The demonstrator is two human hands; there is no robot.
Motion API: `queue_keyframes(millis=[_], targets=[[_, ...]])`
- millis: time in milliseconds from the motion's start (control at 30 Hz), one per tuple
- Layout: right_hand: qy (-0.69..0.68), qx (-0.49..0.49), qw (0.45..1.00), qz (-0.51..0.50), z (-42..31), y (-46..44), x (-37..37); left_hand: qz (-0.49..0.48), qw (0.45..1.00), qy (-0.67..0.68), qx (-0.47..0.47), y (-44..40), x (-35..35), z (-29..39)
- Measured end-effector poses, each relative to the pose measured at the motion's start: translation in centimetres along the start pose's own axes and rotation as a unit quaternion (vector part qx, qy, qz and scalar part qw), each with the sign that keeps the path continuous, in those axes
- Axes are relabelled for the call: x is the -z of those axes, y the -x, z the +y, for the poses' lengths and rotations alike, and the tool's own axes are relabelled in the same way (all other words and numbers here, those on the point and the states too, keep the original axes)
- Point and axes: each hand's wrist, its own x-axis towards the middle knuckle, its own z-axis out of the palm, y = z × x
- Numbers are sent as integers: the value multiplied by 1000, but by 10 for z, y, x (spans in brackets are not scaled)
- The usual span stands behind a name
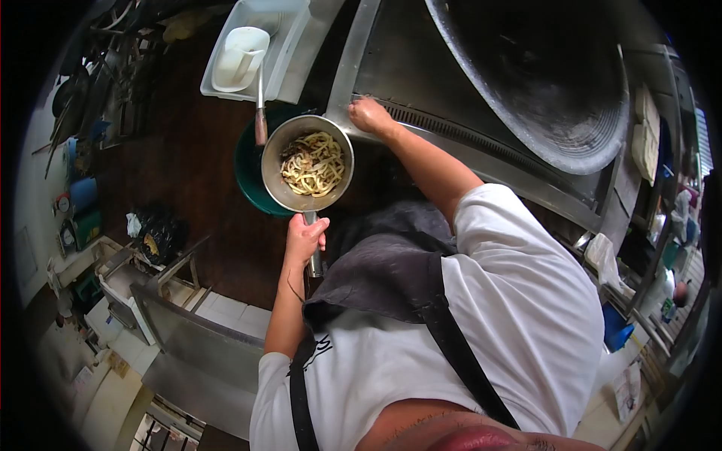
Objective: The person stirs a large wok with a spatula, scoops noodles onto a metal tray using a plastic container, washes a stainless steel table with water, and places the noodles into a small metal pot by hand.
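Note:
My left hand [303, 239] grips the metal handle of a deep steel pan [272, 180]. Pale, noodle-like strips [314, 169] with darker bits lie in the pan. My right hand [369, 115] is closed in a fist at the steel cooking counter's front edge [344, 94]; what it holds, if anything, is hidden. Below and behind the pan, a green bin or bucket [248, 174] shows in part. Just beyond the pan, a wooden-handled utensil [261, 124] leans from a clear plastic tub [292, 22], which also holds a white plastic jug [228, 71].
A large dark wok [541, 83] sits on the steel range to the right, beside a slotted grate [436, 122]. A black bag [162, 229] lies on the dark floor at left. Behind it stands a steel table [203, 338]. Shelves with various items line the far right.

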Motion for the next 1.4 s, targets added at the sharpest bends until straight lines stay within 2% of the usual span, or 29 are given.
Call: queue_keyframes(millis=[33, 133, 233, 300, 367, 433, 467, 500, 567, 600, 633, 667, 700, 767, 800, 833, 867, 900, 967, 1033, 1067, 1200, 1300, 1400], targets=[[-24, -34, 999, -4, -3, 4, 3, 3, 1000, -1, 0, -2, 0, 1], [-25, 20, 993, 114, -11, 21, 12, 2, 1000, 0, 2, -6, -1, 3], [-223, -109, 964, 91, -3, 43, 41, 1, 1000, -2, -4, -6, -3, 12], [-7, -85, 986, 143, 44, 50, 31, -11, 1000, -3, -12, -8, -3, 13], [-142, -200, 959, 143, 59, 62, 55, -11, 1000, -3, -26, -10, -4, 12], [-212, -258, 921, 200, 40, 61, 93, -19, 999, -15, -26, -15, -2, 14], [-154, -194, 941, 231, 24, 55, 110, -18, 999, -25, -28, -17, -1, 15], [-311, -193, 905, 216, -6, 53, 127, -18, 999, -37, -27, -17, 1, 17], [-396, -54, 868, 296, -93, 56, 137, -15, 998, -60, -23, -12, 2, 21], [-329, 58, 894, 300, -113, 53, 130, -10, 997, -69, -21, -14, -2, 30], [-274, 94, 943, 164, -133, 57, 134, -5, 997, -79, -19, -16, -6, 35], [-158, 233, 958, 55, -132, 44, 127, -8, 997, -79, -13, -18, -10, 36], [-177, 290, 932, 124, -132, 45, 119, -11, 997, -81, -8, -18, -10, 37], [-234, 131, 946, 182, -109, 45, 120, -19, 997, -76, -12, -22, -5, 37], [-310, 4, 933, 182, -93, 45, 124, -27, 997, -70, -15, -23, -4, 30], [-286, -23, 937, 201, -65, 37, 116, -37, 997, -65, -17, -23, -3, 24], [-194, -47, 964, 174, -40, 30, 105, -30, 997, -62, -22, -23, -3, 21], [-178, -87, 973, 116, -14, 23, 77, -23, 998, -58, -21, -21, -3, 20], [-144, -79, 983, 86, 2, 10, 38, -5, 999, -49, -17, -19, -3, 17], [-23, -49, 998, 40, 9, -5, -3, -8, 999, -39, -15, -14, -2, 14], [4, -16, 998, 67, 5, -8, -11, -10, 999, -36, -14, -13, 0, 14], [51, -2, 999, 14, -4, -10, -8, -3, 999, -34, -12, -10, -2, 11], [2, 35, 997, -68, 11, -21, -9, -6, 1000, -19, -14, -11, 0, 4], [-33, 21, 996, -81, 11, -19, 1, -4, 1000, -22, -12, -11, 1, 6]])
